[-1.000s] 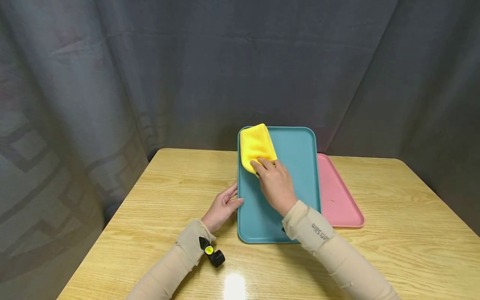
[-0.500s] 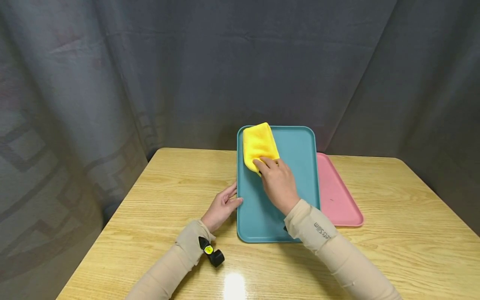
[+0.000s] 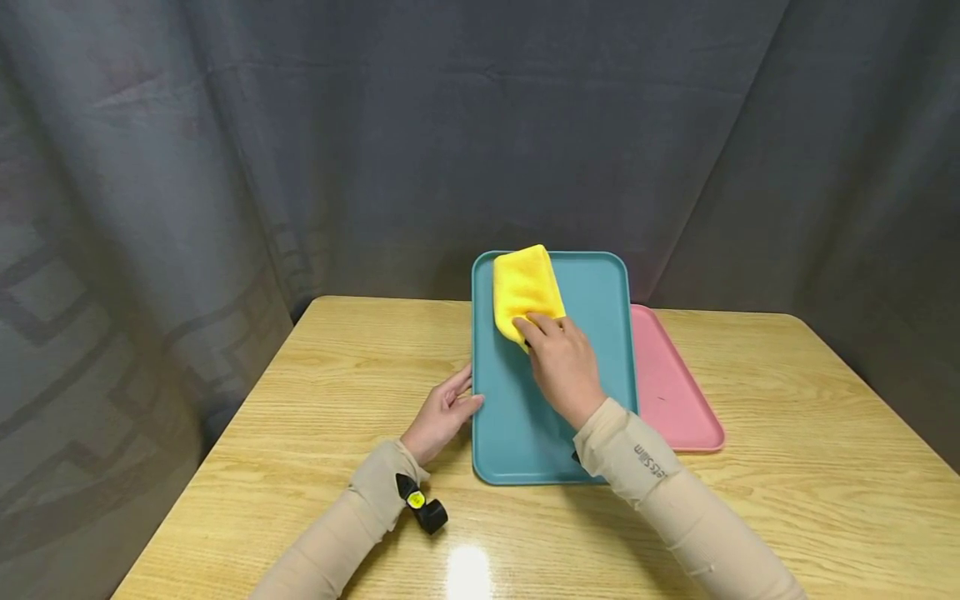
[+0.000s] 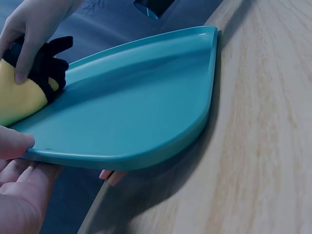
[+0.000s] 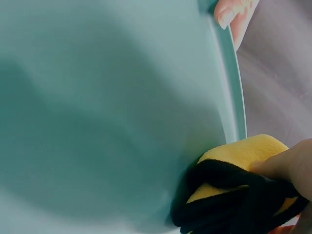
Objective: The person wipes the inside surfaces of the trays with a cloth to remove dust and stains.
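Note:
A teal tray (image 3: 525,417) is held tilted up, its near edge low by the table. My left hand (image 3: 438,421) grips its left rim, thumb on top and fingers beneath, as the left wrist view also shows. My right hand (image 3: 562,362) holds a folded yellow cloth (image 3: 525,283) with black edging against the upper left of the tray's face. In the right wrist view the cloth (image 5: 243,151) bunches near the tray's rim, its black folds (image 5: 224,204) turned toward the camera. Behind the teal tray, a pink tray (image 3: 678,400) lies partly hidden on the table.
The wooden table (image 3: 360,350) extends to both sides of the trays. A grey curtain (image 3: 480,150) hangs behind it. A small dark mark (image 3: 662,398) shows on the pink tray. A black wrist camera (image 3: 431,517) sits on my left wrist.
My right hand has slid the yellow cloth slightly to the right across the teal tray. The left hand keeps its grip on the rim.

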### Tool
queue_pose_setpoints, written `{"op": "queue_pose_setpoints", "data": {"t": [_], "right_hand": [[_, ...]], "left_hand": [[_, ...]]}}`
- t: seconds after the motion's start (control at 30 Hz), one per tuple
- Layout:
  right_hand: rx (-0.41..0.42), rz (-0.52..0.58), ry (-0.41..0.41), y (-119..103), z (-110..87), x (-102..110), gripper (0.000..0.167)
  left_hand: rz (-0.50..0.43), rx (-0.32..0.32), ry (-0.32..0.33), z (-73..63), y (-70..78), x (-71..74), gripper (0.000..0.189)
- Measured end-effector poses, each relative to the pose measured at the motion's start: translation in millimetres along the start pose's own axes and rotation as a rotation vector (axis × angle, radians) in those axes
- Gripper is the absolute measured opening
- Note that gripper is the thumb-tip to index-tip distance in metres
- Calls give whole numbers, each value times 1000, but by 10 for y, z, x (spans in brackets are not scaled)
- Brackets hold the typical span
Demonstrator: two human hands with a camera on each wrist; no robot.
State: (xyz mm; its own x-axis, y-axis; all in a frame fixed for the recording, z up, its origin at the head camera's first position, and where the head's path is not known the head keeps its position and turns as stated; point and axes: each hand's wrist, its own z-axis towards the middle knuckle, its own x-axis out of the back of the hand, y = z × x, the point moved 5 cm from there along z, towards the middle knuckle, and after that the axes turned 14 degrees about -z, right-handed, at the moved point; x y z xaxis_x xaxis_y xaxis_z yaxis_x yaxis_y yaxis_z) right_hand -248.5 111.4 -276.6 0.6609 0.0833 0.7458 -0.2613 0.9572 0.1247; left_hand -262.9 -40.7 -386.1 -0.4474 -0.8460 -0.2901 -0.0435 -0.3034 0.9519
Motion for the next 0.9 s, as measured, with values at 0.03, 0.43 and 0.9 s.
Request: {"op": "queue_pose_setpoints", "data": {"t": [0.03,0.43,0.9], "right_hand": [[0,1,5,5,-3,4,38],[-5,2,40,95,-37,30,36],[-22,1,18,196,-71,18,38]], "left_hand": [[-1,2,2,1,-2,0,61],[8,-17,2,10,-5,-5,61],[35,-11,27,20,-7,-5,61]]}}
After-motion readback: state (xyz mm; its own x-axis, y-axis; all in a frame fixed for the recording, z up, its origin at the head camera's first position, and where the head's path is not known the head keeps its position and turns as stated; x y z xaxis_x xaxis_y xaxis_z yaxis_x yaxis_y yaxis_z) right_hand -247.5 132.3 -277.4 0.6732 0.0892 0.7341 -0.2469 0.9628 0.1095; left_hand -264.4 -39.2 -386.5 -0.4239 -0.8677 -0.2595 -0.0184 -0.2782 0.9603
